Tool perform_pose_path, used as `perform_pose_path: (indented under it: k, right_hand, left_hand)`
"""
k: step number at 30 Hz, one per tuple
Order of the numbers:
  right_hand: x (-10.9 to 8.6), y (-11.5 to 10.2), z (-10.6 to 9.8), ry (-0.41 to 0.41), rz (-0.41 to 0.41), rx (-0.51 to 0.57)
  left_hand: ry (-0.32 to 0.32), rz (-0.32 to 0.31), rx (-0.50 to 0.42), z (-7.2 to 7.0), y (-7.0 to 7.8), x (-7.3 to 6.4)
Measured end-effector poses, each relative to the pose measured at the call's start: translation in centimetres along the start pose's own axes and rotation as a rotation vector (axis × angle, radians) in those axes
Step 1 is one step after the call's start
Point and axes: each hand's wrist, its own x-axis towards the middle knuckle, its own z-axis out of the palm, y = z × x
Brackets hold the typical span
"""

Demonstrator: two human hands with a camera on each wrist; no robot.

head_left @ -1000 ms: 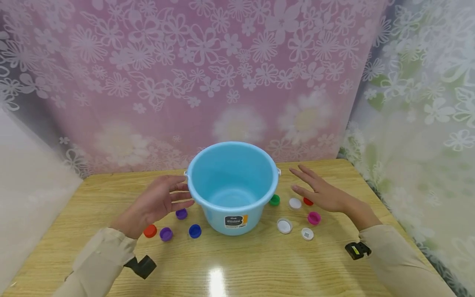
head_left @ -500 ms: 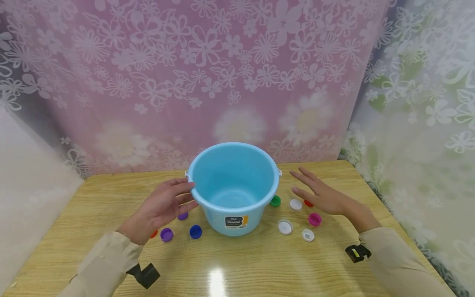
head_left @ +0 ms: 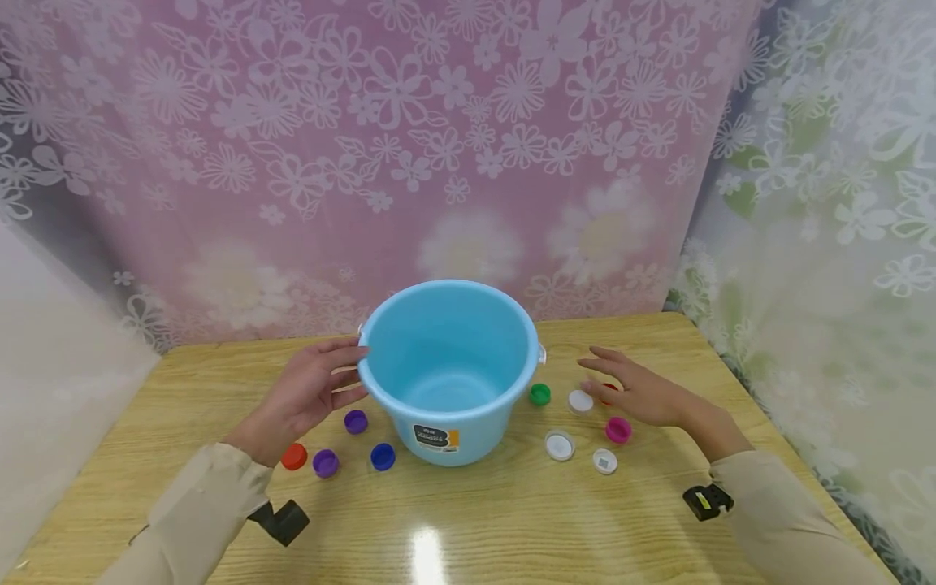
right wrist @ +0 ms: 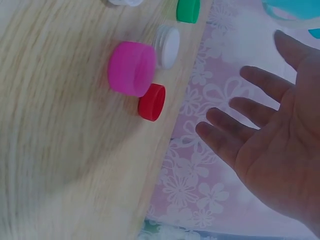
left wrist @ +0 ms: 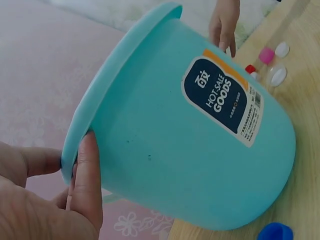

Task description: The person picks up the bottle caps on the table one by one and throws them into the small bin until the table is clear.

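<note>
A light blue plastic bucket (head_left: 478,431) stands upright on the wooden table, with a dark and orange label (left wrist: 222,92) on its front wall. My left hand (head_left: 310,390) pinches the bucket's left rim. In the left wrist view, fingers lie on both sides of the rim, one of them (left wrist: 87,175) tucked under its outer lip. To the right of the bucket, my right hand (head_left: 639,394) hovers above the table with its fingers spread, holding nothing. Below it are a red bottle cap (right wrist: 151,102), partly hidden in the head view, and a pink bottle cap (right wrist: 131,69).
Left of the bucket lie an orange-red cap (head_left: 294,457), two purple caps (head_left: 325,463) and a blue cap (head_left: 383,457). On its right are a green cap (head_left: 539,394) and several white caps (head_left: 560,445). A pink floral curtain (head_left: 439,162) hangs behind the table.
My left hand has taken hold of the rim. The bucket has shifted slightly left and turned, its label moving left. My right hand has dipped a little.
</note>
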Motion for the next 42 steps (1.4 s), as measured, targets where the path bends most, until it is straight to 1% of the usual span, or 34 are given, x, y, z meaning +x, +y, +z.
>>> perform_pose_path:
  k: [5,9,13,17,24,29,35,42]
  right_hand:
    - [-0.1,0.2,0.1,-0.029,0.012,0.001]
    - [0.1,0.9,0.5,-0.037,0.011,-0.018]
    - [0.5,1.6,0.9,-0.035,-0.006,-0.052]
    - [0.9,1.6,1.3,-0.024,-0.023,-0.080]
    - [1.5,1.0,1.9,-0.014,-0.058,-0.099]
    - [2.2,1.2,2.7,-0.024,-0.081,-0.105]
    - [2.7,1.4,3.3,-0.026,-0.062,-0.164]
    - [3.0,1.2,3.7,-0.028,-0.032,-0.158]
  left_hand:
    - [0.001,0.007,0.072,-0.3,0.5,0.8]
    - [-0.005,0.005,0.107,-0.2,0.6,1.2]
    - [-0.022,-0.002,0.134,0.0,0.6,1.2]
    - [-0.038,-0.004,0.141,0.3,0.7,1.0]
    - [-0.029,-0.028,0.117,0.3,0.7,0.9]
    - [-0.028,-0.014,0.118,0.2,0.6,0.8]
    - [-0.029,0.015,0.094,0.1,0.2,0.9]
    - [-0.013,0.041,0.036,-0.1,-0.1,1.0]
